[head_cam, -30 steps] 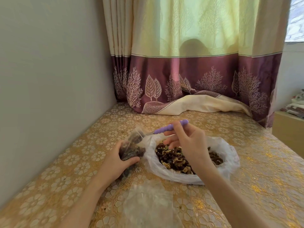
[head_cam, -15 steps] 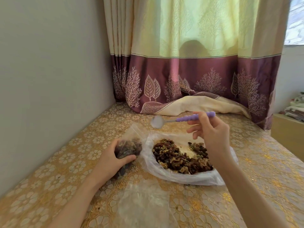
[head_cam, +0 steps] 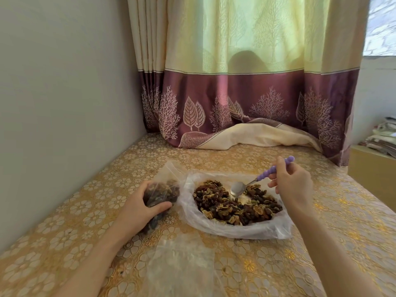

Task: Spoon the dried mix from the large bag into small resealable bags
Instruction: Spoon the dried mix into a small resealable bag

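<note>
While the left hand (head_cam: pixel 139 205) grips the small bag (head_cam: pixel 159 192), the right hand (head_cam: pixel 293 185) pinches the spoon (head_cam: pixel 260 179) over the mix (head_cam: pixel 235 207).

Left grip (head_cam: pixel 139 205) curled around something at the table, right grip (head_cam: pixel 292 185) raised, pinching, forearms extended

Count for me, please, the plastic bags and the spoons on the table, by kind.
Large open bag of dried mix: 1
Small bag with mix, held by the left hand: 1
Empty small bags, flat pile: number unclear
Spoon, held by the right hand: 1
Total: 3 countable
</note>
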### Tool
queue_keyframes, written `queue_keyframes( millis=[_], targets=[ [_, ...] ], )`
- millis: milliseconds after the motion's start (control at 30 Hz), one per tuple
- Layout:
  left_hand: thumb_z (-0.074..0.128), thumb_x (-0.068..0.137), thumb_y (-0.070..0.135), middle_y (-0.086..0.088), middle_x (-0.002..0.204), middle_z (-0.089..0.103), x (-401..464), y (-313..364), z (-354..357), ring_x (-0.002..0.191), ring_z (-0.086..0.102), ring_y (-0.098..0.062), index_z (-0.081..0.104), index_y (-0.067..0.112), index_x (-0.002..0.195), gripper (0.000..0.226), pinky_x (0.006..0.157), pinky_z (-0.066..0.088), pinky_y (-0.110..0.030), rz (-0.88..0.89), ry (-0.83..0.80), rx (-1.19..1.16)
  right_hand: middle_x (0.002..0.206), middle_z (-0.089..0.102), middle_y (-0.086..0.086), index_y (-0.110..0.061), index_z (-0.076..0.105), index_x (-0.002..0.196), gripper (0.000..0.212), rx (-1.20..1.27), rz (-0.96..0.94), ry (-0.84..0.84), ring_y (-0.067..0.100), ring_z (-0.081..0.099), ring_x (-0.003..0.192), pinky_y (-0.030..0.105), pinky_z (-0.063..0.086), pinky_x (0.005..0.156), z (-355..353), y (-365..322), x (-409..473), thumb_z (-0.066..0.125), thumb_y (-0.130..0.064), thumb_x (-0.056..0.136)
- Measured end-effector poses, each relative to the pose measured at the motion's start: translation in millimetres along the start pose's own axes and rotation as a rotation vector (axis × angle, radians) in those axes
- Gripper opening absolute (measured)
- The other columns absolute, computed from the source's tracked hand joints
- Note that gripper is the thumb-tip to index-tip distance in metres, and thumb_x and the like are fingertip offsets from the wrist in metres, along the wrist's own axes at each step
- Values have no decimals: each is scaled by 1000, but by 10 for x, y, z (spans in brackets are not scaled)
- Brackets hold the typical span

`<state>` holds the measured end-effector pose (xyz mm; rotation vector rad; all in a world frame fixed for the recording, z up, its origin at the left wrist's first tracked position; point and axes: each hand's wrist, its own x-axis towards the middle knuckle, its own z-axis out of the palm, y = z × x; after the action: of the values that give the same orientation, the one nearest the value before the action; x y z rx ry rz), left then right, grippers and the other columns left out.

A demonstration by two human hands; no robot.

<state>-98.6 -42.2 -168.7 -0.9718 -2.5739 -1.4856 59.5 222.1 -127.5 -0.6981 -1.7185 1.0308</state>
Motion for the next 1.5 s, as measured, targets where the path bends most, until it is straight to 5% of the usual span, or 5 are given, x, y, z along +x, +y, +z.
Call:
queue_keyframes(
  millis=[300,500,633,1100,1500],
  targets=[
    [66,49,63,25,93,57,-1,13,-5,82,52,14,45,49,94,52,63,36,-9,-13,-9,5,60,68,7,-9,70,55,51,274,391,-328,13,59,52,17,45,46,122,-65,-95,46,-17,99],
    [67,50,62,22,95,58,3,6,-7,85,53,10,45,45,101,58,65,37,-11,-5,-10,2,67,70,11,-1,63,74,33,307,472,-256,16,63,59,23,50,57,108,-50,-69,47,-17,99],
    [69,52,58,25,94,55,-3,13,-2,85,50,12,43,43,105,61,65,36,-9,-4,-2,3,52,68,2,-5,64,64,37,263,440,-174,8,61,46,14,48,42,57,-29,-14,48,-15,97],
    [79,65,43,22,95,56,1,-28,2,86,52,9,46,41,103,50,66,37,-11,11,11,15,50,65,5,-2,62,68,37,414,382,-62,6,55,39,15,43,38,-18,-210,16,47,-18,98],
    [79,63,48,22,98,58,20,-61,0,92,53,8,46,44,105,53,68,38,-10,0,-13,-21,54,65,7,-1,63,70,38,498,211,-252,9,57,44,17,42,39,361,-804,-161,48,-22,99]
  ],
)
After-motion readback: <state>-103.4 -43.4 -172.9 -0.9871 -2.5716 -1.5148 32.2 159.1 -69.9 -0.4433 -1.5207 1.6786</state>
